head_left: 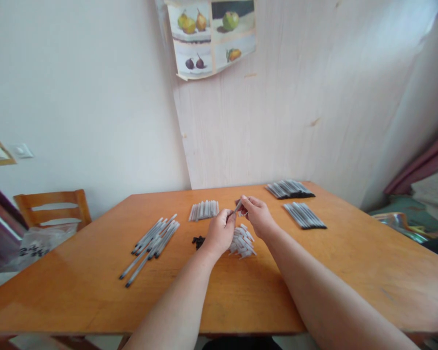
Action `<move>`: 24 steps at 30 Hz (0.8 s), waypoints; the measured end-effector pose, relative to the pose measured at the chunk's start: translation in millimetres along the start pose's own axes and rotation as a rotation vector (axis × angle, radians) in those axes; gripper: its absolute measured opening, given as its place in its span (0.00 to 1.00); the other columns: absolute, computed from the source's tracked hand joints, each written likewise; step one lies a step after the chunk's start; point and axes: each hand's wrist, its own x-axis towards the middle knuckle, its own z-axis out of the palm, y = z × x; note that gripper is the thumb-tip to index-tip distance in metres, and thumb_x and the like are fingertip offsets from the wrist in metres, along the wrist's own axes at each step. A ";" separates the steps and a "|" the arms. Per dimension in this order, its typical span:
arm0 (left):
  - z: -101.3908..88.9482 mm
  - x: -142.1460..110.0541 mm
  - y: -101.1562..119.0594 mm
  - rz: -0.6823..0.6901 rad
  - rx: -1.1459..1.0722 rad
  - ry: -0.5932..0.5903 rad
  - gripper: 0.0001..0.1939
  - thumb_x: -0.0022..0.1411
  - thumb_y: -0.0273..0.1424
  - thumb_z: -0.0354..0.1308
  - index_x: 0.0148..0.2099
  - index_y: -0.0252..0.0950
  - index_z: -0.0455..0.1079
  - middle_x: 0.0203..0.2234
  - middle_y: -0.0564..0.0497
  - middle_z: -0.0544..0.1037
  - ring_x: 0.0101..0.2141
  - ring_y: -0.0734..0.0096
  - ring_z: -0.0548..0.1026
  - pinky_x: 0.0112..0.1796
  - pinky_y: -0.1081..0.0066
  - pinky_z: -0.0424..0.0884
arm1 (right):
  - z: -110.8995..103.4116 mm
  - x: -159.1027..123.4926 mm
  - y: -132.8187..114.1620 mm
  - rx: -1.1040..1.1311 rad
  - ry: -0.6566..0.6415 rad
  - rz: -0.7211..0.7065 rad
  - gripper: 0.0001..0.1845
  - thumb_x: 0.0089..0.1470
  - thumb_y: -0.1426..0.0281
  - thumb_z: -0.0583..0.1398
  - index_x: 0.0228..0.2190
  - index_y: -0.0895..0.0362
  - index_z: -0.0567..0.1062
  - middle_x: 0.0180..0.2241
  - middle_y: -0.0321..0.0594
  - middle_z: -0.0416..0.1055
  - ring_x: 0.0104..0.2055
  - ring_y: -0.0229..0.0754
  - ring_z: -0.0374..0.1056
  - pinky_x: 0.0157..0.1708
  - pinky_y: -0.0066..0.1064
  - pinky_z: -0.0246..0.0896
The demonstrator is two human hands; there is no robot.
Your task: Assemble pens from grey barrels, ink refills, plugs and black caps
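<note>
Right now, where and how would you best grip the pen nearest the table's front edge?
I'd pinch that pen by its pale barrel, just behind the dark end, coming from above: it lies flat, and this part juts out from the pile.

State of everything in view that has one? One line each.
Left hand: closed on slim piece
Right hand: closed likewise
Slim piece: held, tilted
Loose pens: jumbled
Translucent tubes: side by side
Black bits: heaped, partly hidden
White bits: heaped
Nearer pen row: aligned
Farther pen row: aligned
Wall sheet: hung crooked
Plastic bag: crumpled
</note>
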 end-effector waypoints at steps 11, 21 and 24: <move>8.9 -0.6 9.6 -0.230 -0.314 -0.064 0.12 0.61 0.38 0.56 0.32 0.34 0.67 0.19 0.57 0.64 0.18 0.81 0.58 0.20 0.78 0.53 | -0.1 8.3 12.3 0.095 0.112 -0.035 0.21 0.46 0.54 0.62 0.18 0.57 0.67 0.15 0.32 0.62 0.19 0.33 0.54 0.21 0.28 0.49; -1.8 1.7 15.1 -0.466 -0.629 -0.218 0.11 0.60 0.38 0.59 0.37 0.34 0.66 0.20 0.58 0.62 0.13 0.88 0.50 0.16 0.79 0.42 | 9.4 5.9 16.2 0.135 0.151 0.031 0.19 0.45 0.55 0.63 0.18 0.57 0.68 0.15 0.32 0.61 0.18 0.32 0.53 0.18 0.27 0.46; -7.4 -0.5 11.6 -0.502 -0.704 -0.268 0.11 0.59 0.37 0.60 0.37 0.34 0.66 0.20 0.59 0.62 0.13 0.89 0.50 0.15 0.80 0.41 | 4.5 10.5 13.5 0.120 0.196 0.078 0.19 0.47 0.54 0.61 0.21 0.57 0.69 0.16 0.34 0.63 0.18 0.33 0.54 0.17 0.26 0.44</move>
